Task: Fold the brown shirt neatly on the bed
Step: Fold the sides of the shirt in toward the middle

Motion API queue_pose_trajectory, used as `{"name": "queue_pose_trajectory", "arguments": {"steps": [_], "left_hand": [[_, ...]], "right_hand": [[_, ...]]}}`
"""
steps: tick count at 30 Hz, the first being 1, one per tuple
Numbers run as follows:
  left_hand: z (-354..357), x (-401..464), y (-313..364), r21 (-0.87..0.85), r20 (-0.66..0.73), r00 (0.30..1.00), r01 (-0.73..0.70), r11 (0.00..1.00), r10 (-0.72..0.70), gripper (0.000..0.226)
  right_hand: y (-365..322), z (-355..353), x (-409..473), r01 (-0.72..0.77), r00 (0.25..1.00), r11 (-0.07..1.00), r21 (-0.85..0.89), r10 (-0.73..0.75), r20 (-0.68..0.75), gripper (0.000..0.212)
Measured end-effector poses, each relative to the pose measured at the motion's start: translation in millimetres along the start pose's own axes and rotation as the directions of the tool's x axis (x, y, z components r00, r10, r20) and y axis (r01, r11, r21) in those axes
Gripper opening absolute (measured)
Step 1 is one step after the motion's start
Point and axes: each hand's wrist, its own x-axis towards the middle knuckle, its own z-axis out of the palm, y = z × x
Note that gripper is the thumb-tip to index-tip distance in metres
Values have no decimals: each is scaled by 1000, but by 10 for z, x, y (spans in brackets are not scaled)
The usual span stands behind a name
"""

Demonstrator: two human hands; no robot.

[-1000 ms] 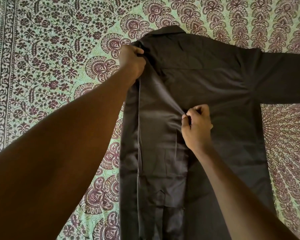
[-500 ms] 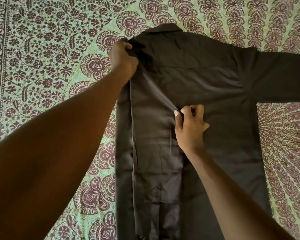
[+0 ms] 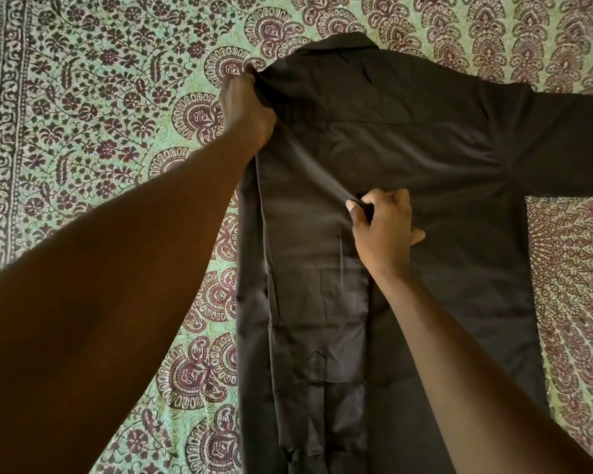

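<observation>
Hands, two: left hand [image 3: 245, 104] gripping one brown shirt's [image 3: 425, 165] shoulder, right hand [image 3: 384, 227] pinching its folded sleeve [image 3: 319, 302].

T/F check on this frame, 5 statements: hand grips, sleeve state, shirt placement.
1. The left hand grips the brown shirt at its shoulder corner. True.
2. The right hand lies flat and open on the shirt. False: its thumb and fingers pinch a bit of fabric near the shirt's middle.
3. The sleeve on the right side of the view is already folded in. False: it lies stretched out sideways, running out of view.
4. The other sleeve is folded over the shirt's body and runs lengthwise toward the hem. True.
5. The shirt lies on a plain white sheet. False: it lies on a green bedspread with a maroon floral print.
</observation>
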Motion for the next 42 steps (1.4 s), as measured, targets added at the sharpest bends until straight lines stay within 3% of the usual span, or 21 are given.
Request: {"name": "queue_pose_trajectory", "arguments": {"steps": [8, 15, 20, 23, 25, 27, 29, 32, 35, 39, 42], "left_hand": [[-25, 10, -40, 76, -20, 1000, -15, 997, 16, 60], [-30, 106, -169, -106, 42, 997, 71, 992, -67, 66], [-24, 221, -276, -251, 55, 988, 156, 955, -147, 55], [-37, 201, -302, -218, 67, 993, 105, 970, -92, 54], [-26, 118, -294, -142, 1, 1000, 1, 990, -1, 56], [-3, -57, -295, -23, -113, 987, -115, 993, 111, 50], [24, -313, -319, 33, -206, 962, -174, 984, 177, 31], [96, -788, -434, 55, -70, 974, -213, 976, 217, 14], [127, -1147, -624, 171, 158, 936, -339, 925, 314, 35], [66, -1165, -701, 242, 291, 906, -381, 892, 308, 73], [3, -981, -610, 357, 420, 879, -388, 850, 225, 109]], "right_hand": [[-69, -18, 23, 46, 997, 986, -161, -36, 63, 25], [-54, -19, 41, 43, 997, 996, -75, -39, 64, 31], [-26, 44, 66, 38, 999, 987, -154, -33, 32, 31], [-74, 52, 28, 35, 999, 981, -191, -37, -5, 29], [-113, 44, -21, 35, 999, 979, -203, -40, -22, 26], [-111, 24, -98, 101, 988, 956, -275, -128, -82, 31], [-80, 4, -184, 274, 930, 858, -434, -352, -110, 35], [42, 66, -308, 571, 793, 694, -439, -605, 75, 33], [135, 138, -408, 634, 768, 627, -453, -579, 273, 48], [149, 141, -516, 566, 822, 644, -515, -488, 294, 59], [186, 120, -697, 598, 801, 606, -525, -469, 371, 64]]}}
